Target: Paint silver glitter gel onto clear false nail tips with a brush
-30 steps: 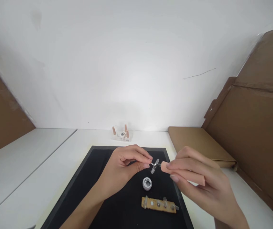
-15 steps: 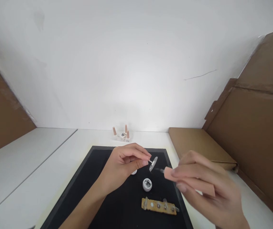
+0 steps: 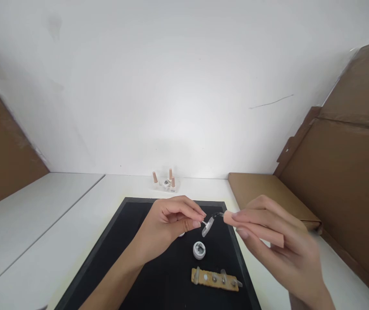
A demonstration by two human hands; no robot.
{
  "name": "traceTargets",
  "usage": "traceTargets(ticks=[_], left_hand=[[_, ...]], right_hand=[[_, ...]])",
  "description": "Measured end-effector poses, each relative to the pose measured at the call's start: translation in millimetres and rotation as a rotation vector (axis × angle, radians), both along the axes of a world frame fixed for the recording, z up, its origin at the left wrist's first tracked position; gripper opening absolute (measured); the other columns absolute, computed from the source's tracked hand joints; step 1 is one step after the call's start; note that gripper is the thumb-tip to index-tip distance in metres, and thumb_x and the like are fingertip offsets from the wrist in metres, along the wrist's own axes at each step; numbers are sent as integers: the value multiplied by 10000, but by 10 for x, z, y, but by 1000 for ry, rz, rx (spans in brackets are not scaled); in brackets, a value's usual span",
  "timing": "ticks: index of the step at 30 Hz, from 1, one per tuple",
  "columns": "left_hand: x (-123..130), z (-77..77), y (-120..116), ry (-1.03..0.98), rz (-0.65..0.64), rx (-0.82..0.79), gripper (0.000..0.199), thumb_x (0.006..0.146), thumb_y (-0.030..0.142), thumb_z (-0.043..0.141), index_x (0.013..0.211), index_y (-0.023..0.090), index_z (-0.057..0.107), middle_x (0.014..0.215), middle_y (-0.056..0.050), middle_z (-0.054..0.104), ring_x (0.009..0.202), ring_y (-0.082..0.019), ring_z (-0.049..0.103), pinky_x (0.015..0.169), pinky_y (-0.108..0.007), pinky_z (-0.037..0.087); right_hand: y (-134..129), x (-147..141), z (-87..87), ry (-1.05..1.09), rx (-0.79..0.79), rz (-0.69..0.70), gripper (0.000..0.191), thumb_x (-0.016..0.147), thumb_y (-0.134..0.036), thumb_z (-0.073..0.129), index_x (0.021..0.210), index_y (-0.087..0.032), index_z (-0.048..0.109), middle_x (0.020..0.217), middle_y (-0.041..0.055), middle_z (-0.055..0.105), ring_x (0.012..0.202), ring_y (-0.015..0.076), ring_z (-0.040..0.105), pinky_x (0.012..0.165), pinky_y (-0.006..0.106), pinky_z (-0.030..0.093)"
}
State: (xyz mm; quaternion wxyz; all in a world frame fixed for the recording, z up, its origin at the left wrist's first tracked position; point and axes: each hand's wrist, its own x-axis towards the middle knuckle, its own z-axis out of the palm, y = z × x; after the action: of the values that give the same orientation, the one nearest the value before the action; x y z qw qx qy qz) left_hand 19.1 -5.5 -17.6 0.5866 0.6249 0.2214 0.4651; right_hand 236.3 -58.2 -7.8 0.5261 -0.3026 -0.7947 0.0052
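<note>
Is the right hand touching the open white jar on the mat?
Apart. The head view shows the right hand holding the pink-handled brush, with black mat visible between its fingers and the open white jar.

White disc [image 3: 181,235] mostly behind left hand [image 3: 165,228], mat [image 3: 168,280] cropped below

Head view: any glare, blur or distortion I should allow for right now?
Head view: the wall has a soft bright patch, no harsh glare; the dark brush tip blends into the black mat; in the same view, cardboard looks stretched toward the right edge.
</note>
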Motion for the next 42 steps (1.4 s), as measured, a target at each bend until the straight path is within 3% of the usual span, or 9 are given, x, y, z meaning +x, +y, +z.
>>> traceTargets(ticks=[5,14,19,26,35,42], left_hand=[[-7,-15,38,-36,-27,-44,149,764,79,762,754,216,819,808,-22,738,714,-91,665,645,-151,532],[46,41,67,-49,-57,-130,71,734,135,806,729,206,810,791,-30,749,713,-121,667,647,-205,525],[35,36,57,-58,-75,-147,74,736,136,807,728,209,810,786,-23,751,695,-111,664,635,-198,515],[3,6,59,-33,-59,-180,24,738,164,810,740,187,806,747,-30,750,686,-120,668,650,-210,523],[88,84,75,-17,-23,-224,55,683,194,847,704,176,798,734,-35,761,677,-123,658,642,-212,518],[44,28,77,-40,-57,-245,65,702,218,844,727,178,799,736,-28,769,638,-104,652,641,-205,527]], right_hand=[[-11,-12,-9,42,20,13,269,833,-8,598,1031,-182,654,826,20,689,685,123,569,579,253,494],[-25,-173,144,19,-39,129,190,825,-52,579,941,-154,690,705,5,613,593,96,578,495,199,505],[2,-122,130,34,-10,83,185,816,-40,598,934,-164,668,722,-4,614,620,86,572,527,172,516],[15,-36,16,23,-21,45,262,841,-42,608,1050,-191,663,807,41,687,667,139,588,545,255,519],[-1,-179,167,59,-9,100,156,843,-96,591,927,-190,682,672,9,621,548,120,573,430,217,487],[31,-106,75,55,-20,53,210,829,-58,606,967,-198,676,755,8,632,618,113,585,505,211,512]])
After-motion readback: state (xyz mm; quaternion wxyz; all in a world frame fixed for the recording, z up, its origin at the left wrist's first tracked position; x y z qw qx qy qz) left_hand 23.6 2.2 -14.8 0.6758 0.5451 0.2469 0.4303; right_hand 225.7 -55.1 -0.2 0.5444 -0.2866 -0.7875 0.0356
